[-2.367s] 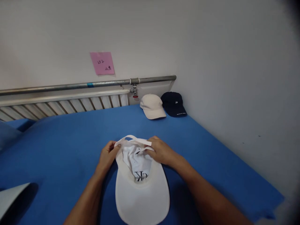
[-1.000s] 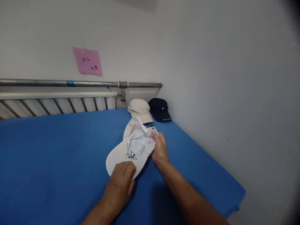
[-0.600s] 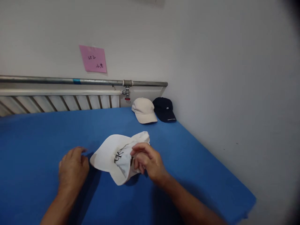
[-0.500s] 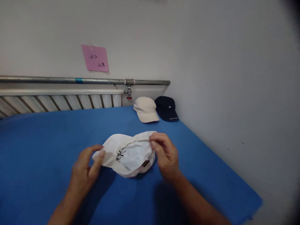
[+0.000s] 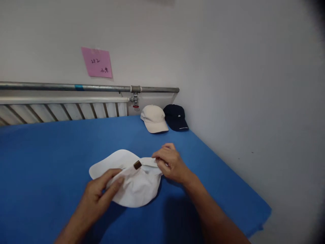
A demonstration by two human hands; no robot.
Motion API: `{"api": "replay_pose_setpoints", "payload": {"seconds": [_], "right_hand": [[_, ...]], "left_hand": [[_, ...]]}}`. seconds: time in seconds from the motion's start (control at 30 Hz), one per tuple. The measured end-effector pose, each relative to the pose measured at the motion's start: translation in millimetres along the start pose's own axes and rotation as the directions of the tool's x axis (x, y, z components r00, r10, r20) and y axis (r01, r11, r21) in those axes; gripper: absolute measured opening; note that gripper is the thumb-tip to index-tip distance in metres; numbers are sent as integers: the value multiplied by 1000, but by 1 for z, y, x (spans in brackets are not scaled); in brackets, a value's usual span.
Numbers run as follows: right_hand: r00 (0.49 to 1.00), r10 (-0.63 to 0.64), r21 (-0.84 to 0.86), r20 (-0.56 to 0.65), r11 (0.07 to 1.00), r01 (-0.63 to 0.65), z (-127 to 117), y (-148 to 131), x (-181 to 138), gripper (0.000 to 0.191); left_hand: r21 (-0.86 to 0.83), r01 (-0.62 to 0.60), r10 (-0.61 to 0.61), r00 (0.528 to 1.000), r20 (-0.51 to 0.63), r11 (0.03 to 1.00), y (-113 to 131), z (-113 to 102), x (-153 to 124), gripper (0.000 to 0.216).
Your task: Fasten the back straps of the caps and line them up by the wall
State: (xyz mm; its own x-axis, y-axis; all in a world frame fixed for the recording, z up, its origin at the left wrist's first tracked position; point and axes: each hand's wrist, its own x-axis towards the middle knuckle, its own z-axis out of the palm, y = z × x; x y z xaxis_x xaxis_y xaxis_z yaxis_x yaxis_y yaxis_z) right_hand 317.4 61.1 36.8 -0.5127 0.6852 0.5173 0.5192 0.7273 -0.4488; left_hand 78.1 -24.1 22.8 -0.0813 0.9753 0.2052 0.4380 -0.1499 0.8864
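Head view: a white cap (image 5: 132, 181) was held flat on the blue bed (image 5: 50, 152). Its strap (image 5: 148, 162) was pinched by the right hand (image 5: 170, 162); its crown was gripped by the curled left hand (image 5: 99, 193). A beige cap (image 5: 153, 118) and a navy cap (image 5: 176, 117) were seen well apart, by the wall.

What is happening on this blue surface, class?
A person is handling a white cap that lies on the blue surface. The left hand pinches its near edge, and the right hand grips the back strap beside a small brown buckle. A beige cap and a dark navy cap sit side by side in the far corner by the wall.
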Motion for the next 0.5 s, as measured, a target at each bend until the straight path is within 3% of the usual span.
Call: {"api": "replay_pose_setpoints", "payload": {"seconds": [0.1, 0.2, 0.27, 0.4, 0.5], "right_hand": [[967, 109, 203, 231, 967, -157, 2, -12, 0, 19], [860, 123, 290, 495, 910, -297, 8, -27, -1, 19], [797, 84, 318, 598, 888, -332, 13, -34, -2, 24], [766, 94, 403, 636, 806, -434, 26, -41, -4, 25], [758, 171, 560, 629, 577, -595, 40, -50, -8, 17]], "left_hand": [[25, 40, -42, 996, 83, 999, -2, -28, 7, 25], [81, 61, -79, 968, 236, 995, -8, -45, 13, 24], [78, 97, -117, 944, 308, 992, -10, -52, 15, 26], [94, 107, -135, 913, 384, 990, -11, -54, 14, 26], [284, -60, -40, 942, 333, 957, -11, -47, 11, 23]]}}
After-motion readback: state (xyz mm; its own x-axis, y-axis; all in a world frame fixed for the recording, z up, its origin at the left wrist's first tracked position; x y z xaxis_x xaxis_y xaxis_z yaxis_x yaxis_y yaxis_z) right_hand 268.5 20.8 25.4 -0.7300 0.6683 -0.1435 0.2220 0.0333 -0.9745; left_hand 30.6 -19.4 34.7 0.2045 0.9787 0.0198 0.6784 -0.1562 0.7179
